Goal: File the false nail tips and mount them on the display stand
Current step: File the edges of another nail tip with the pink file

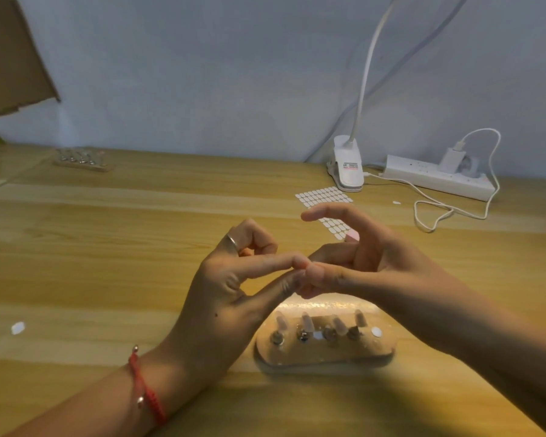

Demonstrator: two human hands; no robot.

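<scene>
Four tips (306,321) stand mounted on the stand (322,357) at the near middle of the table (108,247), while a white dot (376,332) at the stand's right end carries none. Just above the stand, the left hand (234,279) and right hand (360,263) meet fingertip to fingertip. The left hand's forefinger and thumb close to a narrow pinch with its other fingers curled. The right thumb presses in against them, its forefinger lifted clear. Whatever sits in that pinch, a tip or a sticky tab, is too small and too covered to tell, so neither hand's hold can be confirmed.

Filing looks done for the mounted four, and the step in hand appears to be readying the fifth piece for the open spot. The next move likely calls for lowering it to the right end and pressing it squarely on the dot without knocking the neighbouring tip.

Farther off, behind the right hand, lies a sheet of tabs (323,195). A clip lamp (347,167) and power strip (435,181) sit at the far right, and a second stand (82,160) at the far left
</scene>
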